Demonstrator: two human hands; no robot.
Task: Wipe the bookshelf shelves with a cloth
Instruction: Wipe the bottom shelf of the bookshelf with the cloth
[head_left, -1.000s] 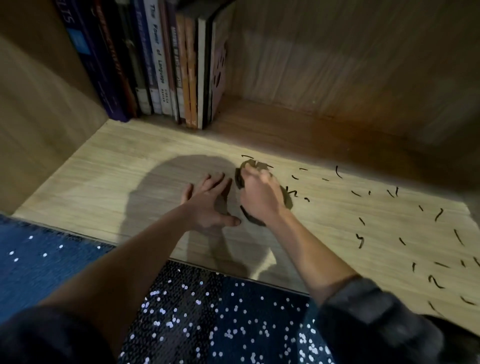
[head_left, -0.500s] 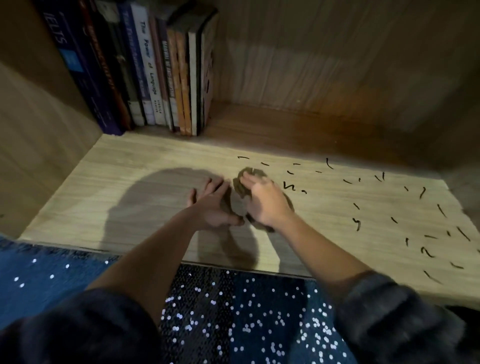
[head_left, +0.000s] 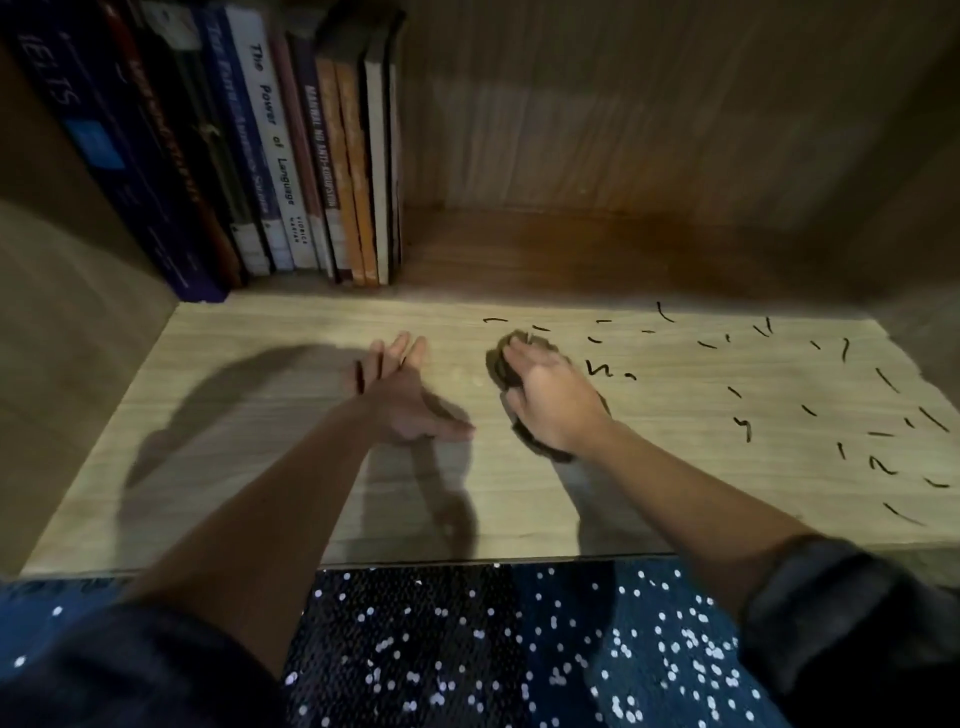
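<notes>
The right hand (head_left: 556, 405) lies on the shelf (head_left: 260, 467) near its middle, its grip closed over a bunched dark cloth (head_left: 500, 364). The cloth is pressed to the board and shows only at the fingertips and under the wrist. The left hand (head_left: 402, 400) rests flat just beside it and apart from it, grip wide, fingers straight and thumb spread towards the right hand.

To the left, bare board runs to the side wall (head_left: 67, 338). At the back left a row of upright books (head_left: 270, 156) stands against that wall. To the right of the books the board is free up to the back panel (head_left: 623, 130), though that strip lies in deep shade. Short dark marks (head_left: 743, 428) are scattered from just beside the right hand out to the right, where the shelf fades into shadow. The nearest marks lie just beside the knuckles. The front edge runs across below both forearms, with dark spotted fabric (head_left: 467, 649) under it.

Most of the cloth is hidden by the hand, so its shape cannot be made out. The book tops are cut off by the frame, and both sleeves (head_left: 831, 597) are dim.
</notes>
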